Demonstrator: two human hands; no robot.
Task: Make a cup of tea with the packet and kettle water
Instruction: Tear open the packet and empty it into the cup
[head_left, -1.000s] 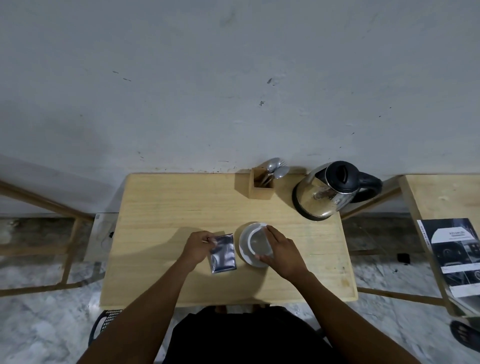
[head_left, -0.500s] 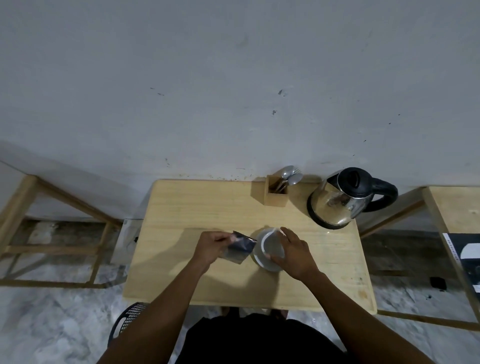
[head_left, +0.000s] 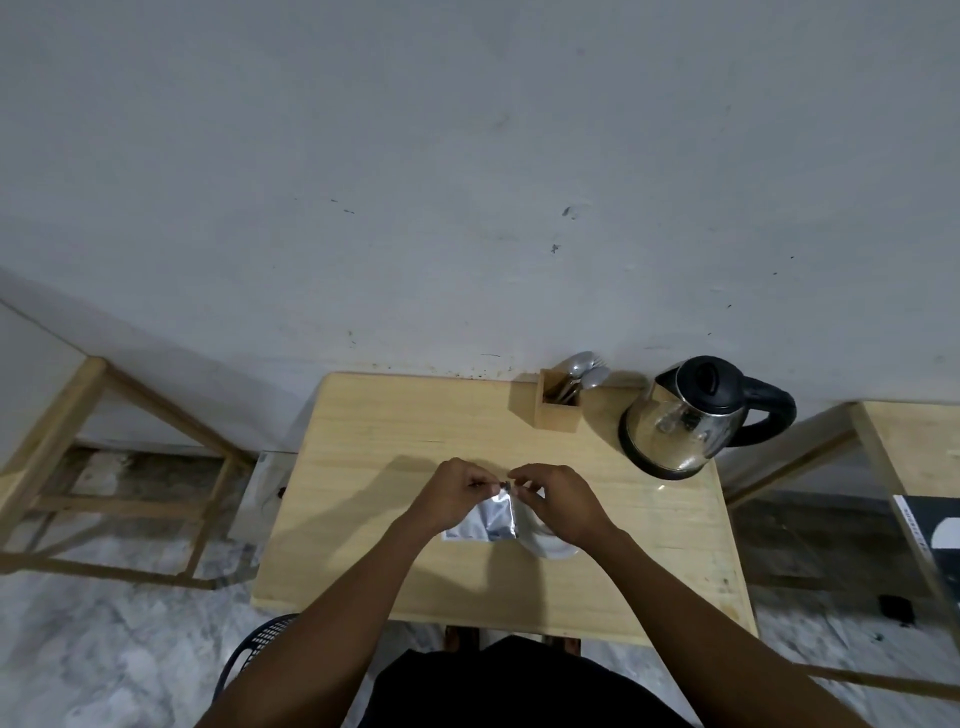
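A silver foil tea packet (head_left: 488, 522) hangs above the wooden table (head_left: 395, 431), pinched at its top edge by both hands. My left hand (head_left: 457, 491) grips the top left corner and my right hand (head_left: 558, 501) grips the top right. A white cup (head_left: 551, 550) stands on the table under my right hand and is mostly hidden by it. The steel kettle (head_left: 680, 426) with a black lid and handle stands at the table's back right corner.
A wooden holder with spoons (head_left: 561, 405) stands at the back of the table, left of the kettle. A second wooden table (head_left: 914, 452) with a dark booklet (head_left: 935, 535) is at the right. A wooden frame (head_left: 109, 467) stands at the left.
My right hand has left the cup and joined my left hand on the packet's top edge. The packet has been lifted upright off the table. The camera view has shifted left.
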